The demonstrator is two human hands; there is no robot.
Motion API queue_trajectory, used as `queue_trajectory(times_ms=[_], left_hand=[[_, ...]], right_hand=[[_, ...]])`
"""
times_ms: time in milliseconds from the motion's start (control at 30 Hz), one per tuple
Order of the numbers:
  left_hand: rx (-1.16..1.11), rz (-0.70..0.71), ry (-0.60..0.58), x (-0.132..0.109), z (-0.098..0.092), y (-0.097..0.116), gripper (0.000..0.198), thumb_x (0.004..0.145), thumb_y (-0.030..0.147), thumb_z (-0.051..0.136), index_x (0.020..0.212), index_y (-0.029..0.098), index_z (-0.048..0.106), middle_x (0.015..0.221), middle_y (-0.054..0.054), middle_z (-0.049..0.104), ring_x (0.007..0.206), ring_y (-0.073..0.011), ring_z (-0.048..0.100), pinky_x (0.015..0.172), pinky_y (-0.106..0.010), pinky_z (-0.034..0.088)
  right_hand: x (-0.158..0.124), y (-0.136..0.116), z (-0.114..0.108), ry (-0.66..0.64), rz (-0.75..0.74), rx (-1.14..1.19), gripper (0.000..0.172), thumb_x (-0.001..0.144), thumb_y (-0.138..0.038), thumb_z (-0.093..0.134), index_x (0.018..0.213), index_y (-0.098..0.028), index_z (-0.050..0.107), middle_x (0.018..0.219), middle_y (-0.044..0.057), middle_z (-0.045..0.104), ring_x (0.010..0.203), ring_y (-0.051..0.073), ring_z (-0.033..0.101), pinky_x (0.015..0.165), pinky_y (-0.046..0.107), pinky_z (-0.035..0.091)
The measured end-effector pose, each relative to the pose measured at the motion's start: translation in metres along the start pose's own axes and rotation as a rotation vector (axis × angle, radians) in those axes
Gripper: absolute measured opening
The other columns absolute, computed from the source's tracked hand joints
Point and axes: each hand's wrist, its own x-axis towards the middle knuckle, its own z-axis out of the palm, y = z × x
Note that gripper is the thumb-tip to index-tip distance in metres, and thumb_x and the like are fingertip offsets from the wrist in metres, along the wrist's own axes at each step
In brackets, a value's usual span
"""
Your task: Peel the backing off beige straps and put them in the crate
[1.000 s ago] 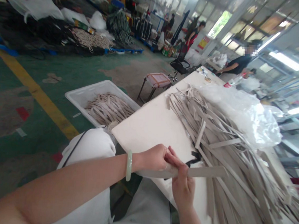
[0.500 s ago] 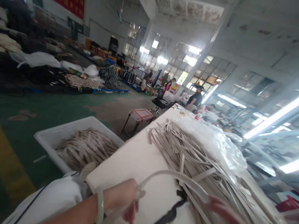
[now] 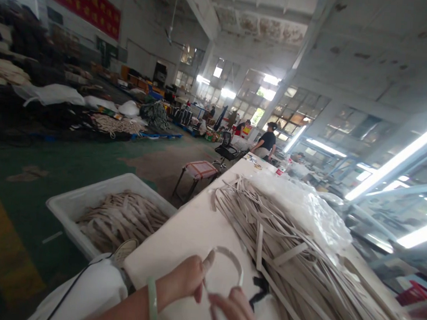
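My left hand, with a pale green bangle on its wrist, is closed on a beige strap, its thumb pressed on top. From there the strap arches up and over in a small loop to my right hand. That hand is close by on the right, its fingers bent around the strap and smeared by motion. Both hands are above the near part of the white table. To their right lies a large heap of long beige straps. A black strip is beside my right hand on the table.
A white plastic tub of beige straps stands on the floor at the left. Clear plastic sheeting covers the heap's far side. Beyond are a stool, an office chair and a person at the table's far end.
My right hand has moved left, close to my left hand. The strap between them has gone from a long, wide arc to a small loop. The far person has shifted slightly.
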Motion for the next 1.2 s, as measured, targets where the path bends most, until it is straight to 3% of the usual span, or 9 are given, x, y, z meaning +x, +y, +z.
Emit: queue_trajectory(times_ms=[100, 200, 267, 400, 600, 800, 933, 1067, 1200], left_hand=[[0.293, 0.368, 0.297, -0.003, -0.014, 0.015, 0.048, 0.082, 0.065, 0.05, 0.078, 0.018, 0.058, 0.088, -0.013, 0.062, 0.093, -0.0301, 0.057, 0.091, -0.044, 0.042], [0.068, 0.413, 0.101, -0.006, -0.022, 0.031, 0.055, 0.087, 0.067, 0.039, 0.09, 0.017, 0.061, 0.099, -0.013, 0.063, 0.097, -0.0261, 0.057, 0.093, -0.041, 0.043], [-0.146, 0.315, -0.103, -0.009, -0.022, 0.037, 0.06, 0.086, 0.071, 0.04, 0.088, 0.015, 0.063, 0.089, -0.01, 0.064, 0.086, -0.0223, 0.059, 0.085, -0.036, 0.047], [-0.261, 0.208, -0.284, -0.015, -0.02, 0.04, 0.053, 0.08, 0.065, 0.058, 0.072, 0.013, 0.063, 0.063, -0.003, 0.058, 0.053, -0.0138, 0.051, 0.055, -0.026, 0.042], [-0.368, 0.152, 0.021, -0.01, -0.017, 0.031, 0.04, 0.079, 0.051, 0.065, 0.073, 0.012, 0.064, 0.06, -0.001, 0.057, 0.052, -0.0113, 0.049, 0.05, -0.022, 0.037], [-0.277, 0.155, -0.305, -0.012, -0.007, 0.025, 0.041, 0.078, 0.051, 0.064, 0.059, 0.015, 0.055, 0.052, 0.001, 0.051, 0.042, -0.0129, 0.049, 0.042, -0.025, 0.037], [-0.183, 0.18, -0.201, -0.013, -0.006, 0.023, 0.035, 0.079, 0.046, 0.065, 0.065, 0.013, 0.065, 0.065, -0.004, 0.061, 0.059, -0.0155, 0.058, 0.055, -0.025, 0.045], [-0.112, 0.262, -0.194, -0.014, -0.001, 0.017, 0.027, 0.078, 0.039, 0.067, 0.071, 0.014, 0.07, 0.102, -0.01, 0.064, 0.088, -0.0212, 0.063, 0.074, -0.028, 0.05], [-0.17, 0.236, -0.35, -0.018, 0.009, 0.009, 0.018, 0.081, 0.03, 0.06, 0.08, 0.015, 0.071, 0.096, -0.008, 0.066, 0.093, -0.0235, 0.061, 0.086, -0.034, 0.048]], right_hand=[[0.027, 0.003, -0.013, 0.03, 0.67, 0.145, 0.027, 0.082, -0.046, 0.068, 0.078, -0.021, 0.076, 0.064, 0.004, 0.061, 0.059, 0.017, 0.053, 0.057, 0.028, 0.041], [0.042, -0.003, -0.01, -0.176, 1.14, 0.493, 0.041, 0.064, -0.056, 0.079, 0.063, -0.016, 0.07, 0.056, 0.001, 0.052, 0.051, 0.012, 0.043, 0.049, 0.025, 0.032], [0.04, -0.01, 0.0, -0.343, 1.264, 0.641, 0.043, 0.06, -0.054, 0.081, 0.06, -0.014, 0.068, 0.052, -0.001, 0.047, 0.049, 0.009, 0.038, 0.048, 0.023, 0.027], [0.016, -0.022, 0.015, -0.481, 1.239, 0.682, 0.041, 0.069, -0.052, 0.077, 0.063, -0.012, 0.069, 0.052, -0.002, 0.046, 0.052, 0.008, 0.035, 0.051, 0.023, 0.025], [-0.007, -0.026, 0.018, -0.543, 1.171, 0.624, 0.05, 0.084, -0.06, 0.06, 0.07, -0.013, 0.068, 0.056, -0.001, 0.048, 0.051, 0.008, 0.033, 0.049, 0.024, 0.022], [0.009, -0.011, 0.016, -0.353, 1.081, 0.45, 0.05, 0.082, -0.059, 0.062, 0.061, -0.014, 0.062, 0.05, -0.001, 0.048, 0.05, 0.009, 0.034, 0.049, 0.024, 0.025], [0.009, 0.0, 0.016, -0.309, 1.148, 0.602, 0.037, 0.076, -0.05, 0.072, 0.087, -0.015, 0.069, 0.058, -0.004, 0.05, 0.05, 0.007, 0.033, 0.047, 0.021, 0.024], [0.005, 0.004, 0.019, -0.208, 1.197, 0.711, 0.051, 0.079, -0.055, 0.067, 0.116, -0.02, 0.066, 0.075, 0.0, 0.062, 0.057, 0.011, 0.048, 0.052, 0.021, 0.037], [0.007, 0.008, 0.02, -0.254, 1.032, 0.479, 0.048, 0.087, -0.058, 0.053, 0.105, -0.02, 0.075, 0.12, 0.01, 0.065, 0.113, 0.026, 0.057, 0.096, 0.036, 0.044]])
